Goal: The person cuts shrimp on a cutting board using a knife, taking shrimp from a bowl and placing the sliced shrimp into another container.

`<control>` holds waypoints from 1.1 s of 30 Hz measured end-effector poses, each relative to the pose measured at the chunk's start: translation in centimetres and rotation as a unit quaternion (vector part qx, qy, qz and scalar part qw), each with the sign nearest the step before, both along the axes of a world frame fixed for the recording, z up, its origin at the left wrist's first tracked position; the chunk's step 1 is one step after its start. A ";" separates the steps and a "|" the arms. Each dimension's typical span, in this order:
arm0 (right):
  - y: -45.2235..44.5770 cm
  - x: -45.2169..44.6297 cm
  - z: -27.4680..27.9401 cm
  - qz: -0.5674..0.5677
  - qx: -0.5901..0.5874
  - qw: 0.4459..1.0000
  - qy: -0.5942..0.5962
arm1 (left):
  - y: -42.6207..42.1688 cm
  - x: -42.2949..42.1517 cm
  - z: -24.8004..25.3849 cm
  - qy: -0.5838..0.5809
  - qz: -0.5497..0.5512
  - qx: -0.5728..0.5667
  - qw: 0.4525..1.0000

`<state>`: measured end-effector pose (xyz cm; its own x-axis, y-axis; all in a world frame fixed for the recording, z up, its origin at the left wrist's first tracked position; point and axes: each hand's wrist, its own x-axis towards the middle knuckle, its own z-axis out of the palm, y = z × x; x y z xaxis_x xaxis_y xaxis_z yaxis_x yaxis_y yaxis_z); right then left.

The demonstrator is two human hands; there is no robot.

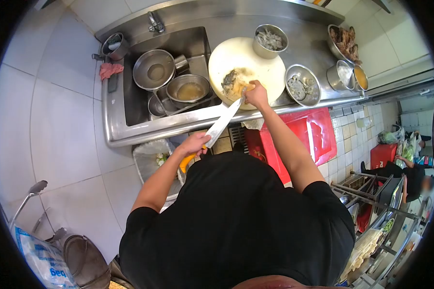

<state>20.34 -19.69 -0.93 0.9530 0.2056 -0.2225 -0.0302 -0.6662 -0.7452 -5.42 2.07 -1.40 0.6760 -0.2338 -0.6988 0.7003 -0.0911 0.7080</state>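
Your left hand [196, 143] grasps a yellow-handled knife [223, 124]; your right hand [257, 95] curls by its tip over the round chopping board [229, 53], its hold impossible to tell.

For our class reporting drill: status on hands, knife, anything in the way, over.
Left hand holds knife. Right hand by its tip, grip unclear. Dark scraps, bowl on board, possibly in the way.
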 end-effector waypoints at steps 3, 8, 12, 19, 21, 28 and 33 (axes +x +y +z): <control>-1.2 0.1 0.8 0.092 -0.056 0.989 -0.105 | 1.4 -0.1 0.8 0.000 0.065 -0.003 0.998; -3.0 0.2 1.9 0.188 -0.065 0.969 -0.148 | 0.0 2.4 2.6 -0.065 0.091 0.100 0.989; -2.6 0.2 2.0 0.203 -0.037 0.963 -0.176 | -2.4 4.9 4.0 -0.068 0.055 0.127 0.988; -2.3 1.6 1.4 0.242 -0.050 0.953 -0.173 | -1.0 7.5 4.2 -0.055 -0.007 0.226 0.973; -2.5 1.5 1.3 0.237 -0.049 0.954 -0.178 | -0.6 7.8 5.4 -0.060 -0.020 0.263 0.963; -2.4 1.7 1.5 0.250 -0.043 0.954 -0.161 | -2.9 7.2 7.4 -0.076 -0.047 0.292 0.952; -2.6 1.8 1.7 0.287 -0.026 0.944 -0.161 | -1.7 7.9 6.6 -0.107 -0.120 0.360 0.919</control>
<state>22.09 -22.34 0.74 0.7077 0.7057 0.0353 0.5690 -0.5395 -0.6206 2.51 0.35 5.25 0.8052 0.0780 -0.5878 0.4514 -0.7234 0.5225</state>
